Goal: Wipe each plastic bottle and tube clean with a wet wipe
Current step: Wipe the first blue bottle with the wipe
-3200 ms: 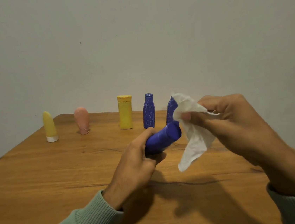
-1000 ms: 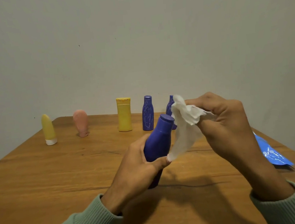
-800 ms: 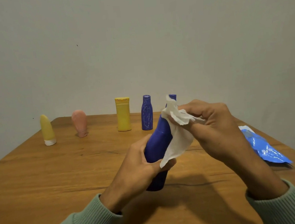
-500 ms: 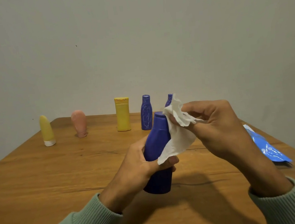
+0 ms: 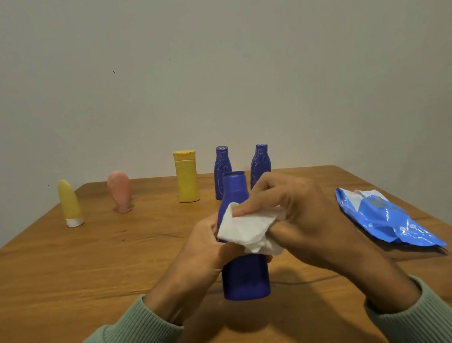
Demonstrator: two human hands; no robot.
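The big blue bottle was upright at the middle of the table. The left hand gripped it from nine o'clock. The right hand pinched the wet wipe against it from three o'clock. It would be best to hold tight and rub all the way round.

Table: wood, warm brown, grain running side to side, thin dark cracks along the grain; far edge meets the wall.
Wall: plain, pale grey, with one small dark speck left of centre.
Packet: glossy blue plastic, crumpled, lying flat on the table near its right edge, white flap at its far end.
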